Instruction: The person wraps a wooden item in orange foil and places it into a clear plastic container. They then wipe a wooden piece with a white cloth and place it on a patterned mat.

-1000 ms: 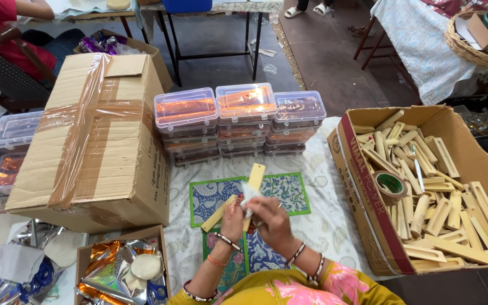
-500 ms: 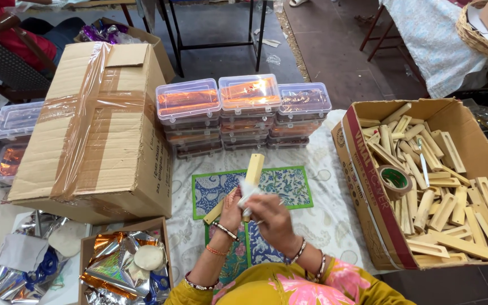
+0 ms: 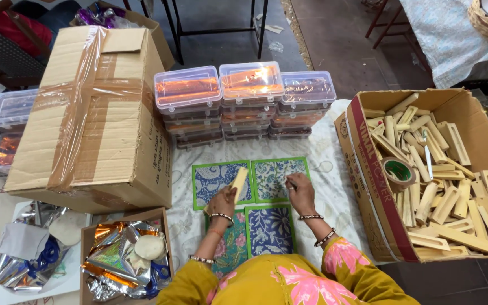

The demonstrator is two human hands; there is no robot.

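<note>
My left hand [image 3: 222,203] grips a pale wooden stick [image 3: 237,179], held tilted over the blue patterned card [image 3: 214,182] with the green border. My right hand [image 3: 299,191] rests with fingers pinched on a small thin thing, too small to tell what, at the edge of a second green-bordered card [image 3: 273,176]. Two more patterned cards lie below: a blue one [image 3: 269,229] and a green one with pink flowers [image 3: 234,248], part hidden by my arm.
Stacked clear plastic boxes [image 3: 244,96] with orange contents stand behind the cards. A big taped cardboard carton [image 3: 94,113] is at the left. An open carton [image 3: 368,169] of wooden sticks and a tape roll [image 3: 398,171] sits right. A small box of foil wrappers [image 3: 122,254] lies lower left.
Both hands have dropped from in front of me down to the cards. The stick went down with my left hand; my right hand let go of it and moved right.
</note>
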